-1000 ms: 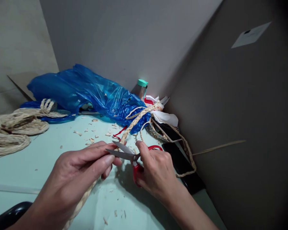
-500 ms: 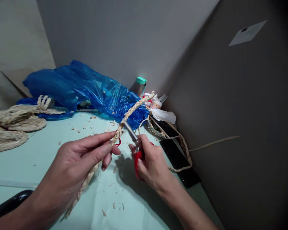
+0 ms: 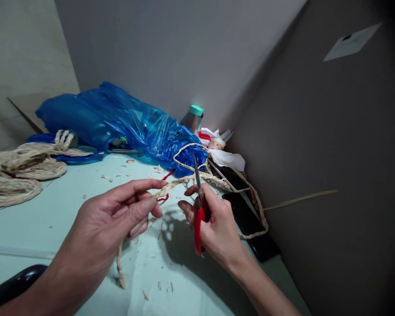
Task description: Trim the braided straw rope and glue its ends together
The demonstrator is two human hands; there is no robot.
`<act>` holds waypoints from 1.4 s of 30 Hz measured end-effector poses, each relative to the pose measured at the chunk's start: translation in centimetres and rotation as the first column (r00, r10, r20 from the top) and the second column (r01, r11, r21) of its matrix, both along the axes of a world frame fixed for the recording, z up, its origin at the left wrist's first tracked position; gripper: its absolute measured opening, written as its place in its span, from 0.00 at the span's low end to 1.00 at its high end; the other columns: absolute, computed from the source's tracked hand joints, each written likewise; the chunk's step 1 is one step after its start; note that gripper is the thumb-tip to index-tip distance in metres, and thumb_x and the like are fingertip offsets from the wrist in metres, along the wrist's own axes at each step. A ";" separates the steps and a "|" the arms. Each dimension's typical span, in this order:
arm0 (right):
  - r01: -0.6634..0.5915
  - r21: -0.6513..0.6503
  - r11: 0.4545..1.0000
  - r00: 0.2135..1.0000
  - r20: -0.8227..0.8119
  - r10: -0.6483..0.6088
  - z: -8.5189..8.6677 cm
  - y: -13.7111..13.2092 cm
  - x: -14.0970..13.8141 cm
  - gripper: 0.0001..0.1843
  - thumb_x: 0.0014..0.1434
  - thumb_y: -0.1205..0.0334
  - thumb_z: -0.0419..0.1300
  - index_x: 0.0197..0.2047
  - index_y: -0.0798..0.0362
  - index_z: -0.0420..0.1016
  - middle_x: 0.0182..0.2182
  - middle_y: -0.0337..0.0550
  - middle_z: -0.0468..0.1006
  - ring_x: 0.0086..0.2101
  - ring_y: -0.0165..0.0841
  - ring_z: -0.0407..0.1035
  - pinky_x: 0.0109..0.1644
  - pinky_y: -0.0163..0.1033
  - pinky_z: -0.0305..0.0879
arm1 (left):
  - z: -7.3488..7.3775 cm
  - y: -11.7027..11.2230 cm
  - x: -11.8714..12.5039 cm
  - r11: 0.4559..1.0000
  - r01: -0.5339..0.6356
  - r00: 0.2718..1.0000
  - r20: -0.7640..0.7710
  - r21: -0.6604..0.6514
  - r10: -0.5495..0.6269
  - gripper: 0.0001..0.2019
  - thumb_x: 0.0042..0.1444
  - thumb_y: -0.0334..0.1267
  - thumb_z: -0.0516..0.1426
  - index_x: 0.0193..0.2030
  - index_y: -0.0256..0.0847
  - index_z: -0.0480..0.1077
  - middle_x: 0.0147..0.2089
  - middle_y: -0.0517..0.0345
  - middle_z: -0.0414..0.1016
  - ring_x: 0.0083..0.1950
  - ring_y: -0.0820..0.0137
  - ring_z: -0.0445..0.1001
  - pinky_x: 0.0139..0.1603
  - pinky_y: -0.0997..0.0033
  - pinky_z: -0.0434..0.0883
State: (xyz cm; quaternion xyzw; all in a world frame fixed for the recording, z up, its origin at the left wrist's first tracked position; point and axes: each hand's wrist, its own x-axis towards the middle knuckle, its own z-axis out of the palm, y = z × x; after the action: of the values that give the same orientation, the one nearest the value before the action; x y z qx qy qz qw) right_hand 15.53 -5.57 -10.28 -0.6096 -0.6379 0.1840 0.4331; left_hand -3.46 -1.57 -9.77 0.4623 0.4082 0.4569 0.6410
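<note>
Between the thumb and fingers of my left hand [image 3: 118, 219] is a pale braided straw cord [image 3: 171, 185]. One stretch of it runs right, behind the scissors, and a tail hangs below my palm. A red string [image 3: 168, 174] shows beside the pinched part. My right hand [image 3: 213, 224] grips scissors [image 3: 199, 215] by their red handles, the blades pointing up and looking closed. The blades cross in front of the cord; whether they touch it I cannot tell.
A crumpled blue plastic bag [image 3: 118, 118] lies along the back wall, near a bottle with a green lid [image 3: 196, 110]. Bundles of straw [image 3: 26, 171] rest at the left. A black phone [image 3: 250, 228] lies by the right wall. Straw scraps dot the pale green tabletop [image 3: 95, 206].
The cord's upper part has swung from pointing up to lying rightward. The scissors have come away from it and turned upright, with my right hand slightly farther right.
</note>
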 end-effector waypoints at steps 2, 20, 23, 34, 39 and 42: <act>-0.041 -0.047 0.998 0.993 -0.115 0.035 0.1 -0.1 -0.1 0.10 0.60 0.56 0.64 0.41 0.50 0.69 0.19 0.28 0.67 0.19 0.26 0.60 0.25 0.31 0.58 | -0.1 -0.1 -0.1 1.000 -0.004 0.999 -0.034 0.019 0.004 0.14 0.49 0.45 0.70 0.44 0.51 0.83 0.33 0.60 0.82 0.28 0.73 0.73 0.22 0.81 0.67; -0.108 -0.058 0.992 0.729 -0.683 0.039 0.6 -0.4 -2.7 0.20 0.44 0.63 0.76 0.33 0.50 0.69 0.30 0.35 0.73 0.31 0.31 0.69 0.38 0.38 0.71 | 0.5 -0.2 0.9 0.950 0.170 0.921 -0.384 0.262 -0.059 0.08 0.50 0.46 0.65 0.28 0.45 0.76 0.26 0.60 0.81 0.29 0.68 0.78 0.28 0.79 0.71; -0.093 -0.072 0.993 0.715 -0.699 0.017 0.6 -0.3 -2.7 0.20 0.43 0.65 0.76 0.33 0.51 0.70 0.28 0.34 0.74 0.30 0.29 0.69 0.35 0.34 0.68 | 0.4 -0.2 0.8 0.937 0.211 0.903 -0.422 0.279 -0.078 0.11 0.51 0.48 0.63 0.26 0.44 0.72 0.23 0.60 0.78 0.26 0.69 0.76 0.26 0.77 0.70; -0.094 -0.103 0.990 0.774 -0.633 0.008 0.4 -0.3 -2.3 0.19 0.46 0.67 0.75 0.35 0.52 0.69 0.28 0.31 0.75 0.28 0.25 0.67 0.32 0.30 0.64 | 0.6 0.0 0.5 0.953 0.141 0.877 -0.481 0.269 0.006 0.16 0.45 0.49 0.63 0.38 0.45 0.81 0.25 0.58 0.82 0.26 0.63 0.79 0.28 0.72 0.75; -0.198 -0.196 0.961 0.729 -0.684 0.011 0.1 -0.3 -1.6 0.22 0.48 0.63 0.75 0.41 0.51 0.68 0.28 0.30 0.77 0.24 0.23 0.66 0.27 0.28 0.63 | 0.3 0.4 0.3 0.938 0.076 0.878 -0.468 0.337 0.097 0.09 0.46 0.47 0.65 0.33 0.51 0.84 0.25 0.63 0.84 0.25 0.65 0.78 0.30 0.72 0.75; -0.276 -0.174 0.945 0.623 -0.781 0.038 -0.2 -0.2 -1.3 0.23 0.51 0.62 0.74 0.44 0.50 0.68 0.29 0.30 0.78 0.19 0.20 0.63 0.22 0.26 0.60 | 0.5 0.4 0.3 0.930 0.064 0.882 -0.456 0.362 0.117 0.07 0.47 0.47 0.65 0.32 0.53 0.84 0.28 0.65 0.85 0.26 0.66 0.78 0.31 0.73 0.76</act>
State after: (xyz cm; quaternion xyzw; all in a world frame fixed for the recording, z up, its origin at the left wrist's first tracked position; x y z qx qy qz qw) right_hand 14.24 -5.82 -10.46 -0.4685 -0.4116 0.5505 0.5550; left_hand -3.14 -1.17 -9.30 0.6647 0.4651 0.4079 0.4189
